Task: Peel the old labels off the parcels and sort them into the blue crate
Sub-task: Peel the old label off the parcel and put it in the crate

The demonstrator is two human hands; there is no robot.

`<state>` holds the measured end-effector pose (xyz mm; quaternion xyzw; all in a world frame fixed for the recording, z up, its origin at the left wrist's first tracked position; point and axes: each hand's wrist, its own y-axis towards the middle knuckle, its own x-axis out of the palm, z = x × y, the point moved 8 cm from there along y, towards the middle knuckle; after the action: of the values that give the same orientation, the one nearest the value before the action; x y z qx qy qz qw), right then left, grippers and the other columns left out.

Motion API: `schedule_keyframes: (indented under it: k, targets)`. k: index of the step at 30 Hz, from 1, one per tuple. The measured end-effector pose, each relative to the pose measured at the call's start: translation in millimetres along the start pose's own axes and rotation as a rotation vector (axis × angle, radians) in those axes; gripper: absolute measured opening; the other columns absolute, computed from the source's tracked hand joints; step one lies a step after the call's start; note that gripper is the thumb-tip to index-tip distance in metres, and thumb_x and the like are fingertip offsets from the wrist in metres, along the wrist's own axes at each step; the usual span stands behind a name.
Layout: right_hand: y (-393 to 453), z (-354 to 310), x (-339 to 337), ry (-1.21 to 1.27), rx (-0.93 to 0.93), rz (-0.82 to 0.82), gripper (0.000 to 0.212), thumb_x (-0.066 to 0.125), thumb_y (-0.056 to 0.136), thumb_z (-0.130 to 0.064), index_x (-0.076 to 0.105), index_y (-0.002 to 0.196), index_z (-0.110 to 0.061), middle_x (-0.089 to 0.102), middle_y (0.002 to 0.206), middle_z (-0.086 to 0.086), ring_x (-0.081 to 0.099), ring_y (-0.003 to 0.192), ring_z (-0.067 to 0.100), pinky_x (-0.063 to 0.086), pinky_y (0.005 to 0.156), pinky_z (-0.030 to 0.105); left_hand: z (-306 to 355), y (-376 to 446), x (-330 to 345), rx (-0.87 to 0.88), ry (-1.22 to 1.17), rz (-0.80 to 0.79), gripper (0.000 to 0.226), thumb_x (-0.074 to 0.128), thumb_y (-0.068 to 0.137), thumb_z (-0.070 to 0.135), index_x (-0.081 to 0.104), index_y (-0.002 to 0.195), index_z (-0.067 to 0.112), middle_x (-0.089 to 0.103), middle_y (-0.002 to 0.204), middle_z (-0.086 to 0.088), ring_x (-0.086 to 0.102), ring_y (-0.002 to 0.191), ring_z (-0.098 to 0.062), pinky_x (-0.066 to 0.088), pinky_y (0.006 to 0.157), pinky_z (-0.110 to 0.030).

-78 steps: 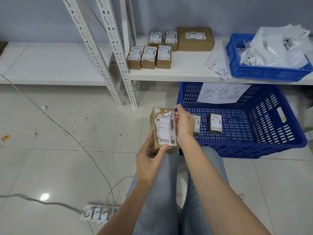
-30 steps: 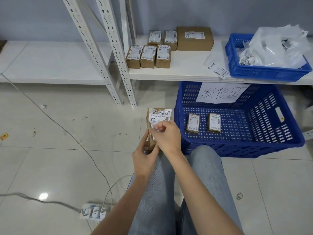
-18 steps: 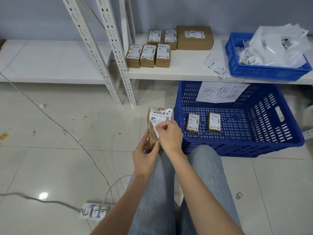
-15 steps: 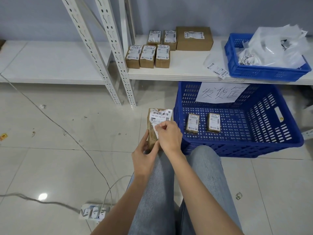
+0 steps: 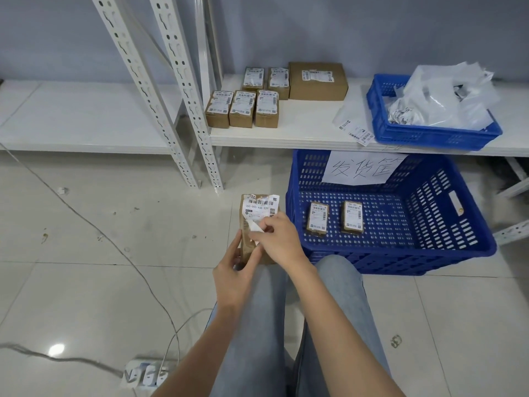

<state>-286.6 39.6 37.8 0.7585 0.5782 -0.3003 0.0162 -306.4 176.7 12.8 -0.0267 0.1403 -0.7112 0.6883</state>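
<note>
Beside a white metal shelf [image 5: 300, 133], a seated person works over their knees on a small brown parcel [image 5: 248, 242]. The left hand [image 5: 233, 277] grips the parcel's lower end, fingers curled round its edge and holding it upright above the tiled floor [image 5: 86, 253]. The right hand [image 5: 279, 239] pinches the loose lower edge of a white barcode label [image 5: 259, 207], which curls away from the cardboard while its upper part remains stuck near the top of the parcel. Just to the right, a large blue crate [image 5: 400, 253] sits on the floor under the shelf edge, with a handwritten paper sign [image 5: 363, 167] on its back wall and two small labelled parcels [image 5: 333, 217] lying side by side on its base. On the shelf above stand five more small labelled boxes [image 5: 243, 108], a larger carton [image 5: 317, 80] and a smaller blue basket [image 5: 429, 136] filled with white plastic bags. A power strip [image 5: 146, 375] with a trailing cable lies on the floor at lower left.
</note>
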Motion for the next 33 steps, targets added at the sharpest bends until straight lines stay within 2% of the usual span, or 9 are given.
schedule_keyframes:
  k: [2,6,9,14,18,24,28,30,33]
  targets:
    - [0.9,0.5,-1.2,0.002,0.002,-0.025,0.015,0.071,0.082,-0.018,0.064,0.078,-0.005,0.045,0.097,-0.003,0.05,0.086,0.009,0.043,0.076,0.023,1.9,-1.6,0.5,0.013,-0.001,-0.001,0.057,0.072,0.087,0.025,0.052,0.14,0.024,0.071,0.093,-0.002,0.063,0.073,0.008,0.045,0.069,-0.003]
    - [-0.2,1.8,-1.0,-0.129,0.008,0.008,0.014,0.066,0.087,-0.024,0.068,0.086,-0.01,0.049,0.106,-0.002,0.054,0.092,0.013,0.047,0.085,0.031,0.1,-0.9,0.3,0.01,0.004,-0.005,0.057,0.071,0.088,0.027,0.052,0.141,0.024,0.072,0.093,-0.001,0.063,0.075,0.007,0.046,0.071,-0.003]
    - [0.1,0.5,-1.3,-0.221,-0.002,0.053,0.015,0.062,0.09,-0.028,0.069,0.092,-0.015,0.051,0.112,-0.003,0.055,0.093,0.013,0.04,0.083,0.026,-0.6,-0.1,0.3,0.012,0.031,-0.009,0.055,0.069,0.09,0.026,0.052,0.142,0.025,0.071,0.091,0.0,0.062,0.072,0.009,0.047,0.072,-0.003]
    - [-0.1,2.7,-1.8,-0.234,0.023,0.081,0.019,0.058,0.092,-0.029,0.068,0.1,-0.016,0.052,0.119,-0.002,0.057,0.102,0.015,0.04,0.091,0.028,-1.6,0.9,0.6,0.016,0.055,-0.006,0.055,0.069,0.09,0.028,0.052,0.142,0.026,0.072,0.1,-0.003,0.063,0.079,0.011,0.045,0.072,-0.001]
    - [-1.0,4.2,-3.6,-0.21,0.048,0.084,0.021,0.055,0.094,-0.027,0.068,0.102,-0.013,0.051,0.12,-0.001,0.057,0.103,0.015,0.036,0.091,0.026,0.6,-1.1,1.2,0.006,0.059,-0.009,0.055,0.069,0.09,0.028,0.052,0.142,0.025,0.072,0.105,-0.005,0.061,0.075,0.015,0.043,0.072,0.001]
    - [3.9,13.8,-4.5,-0.123,0.127,0.048,0.019,0.056,0.092,-0.027,0.068,0.087,-0.013,0.052,0.112,-0.003,0.055,0.096,0.014,0.025,0.078,0.026,5.8,-4.0,2.2,0.011,0.046,-0.005,0.056,0.07,0.089,0.026,0.052,0.142,0.022,0.068,0.09,0.003,0.06,0.07,0.014,0.042,0.069,0.001]
    - [5.7,16.4,-3.0,-0.061,0.151,0.012,0.02,0.057,0.091,-0.03,0.068,0.084,-0.015,0.052,0.112,-0.004,0.062,0.098,0.021,0.033,0.086,0.03,7.5,-4.8,2.5,0.02,0.046,-0.005,0.056,0.071,0.089,0.023,0.052,0.142,0.02,0.07,0.108,-0.014,0.059,0.07,0.014,0.043,0.07,0.0]
    - [5.1,16.3,-4.8,-0.033,0.162,0.011,0.019,0.057,0.091,-0.03,0.069,0.087,-0.015,0.051,0.111,-0.005,0.062,0.1,0.021,0.037,0.092,0.032,7.4,-5.4,3.4,0.021,0.044,-0.018,0.056,0.07,0.089,0.023,0.051,0.142,0.02,0.069,0.113,-0.016,0.062,0.075,0.012,0.044,0.073,0.0]
    - [1.8,18.6,-8.4,0.053,0.185,0.011,0.019,0.058,0.092,-0.029,0.059,0.075,-0.023,0.053,0.114,-0.005,0.061,0.103,0.021,0.037,0.087,0.032,6.5,-6.7,4.8,0.023,0.037,-0.03,0.056,0.069,0.09,0.022,0.05,0.142,0.021,0.067,0.118,-0.018,0.057,0.104,0.0,0.045,0.075,0.0]
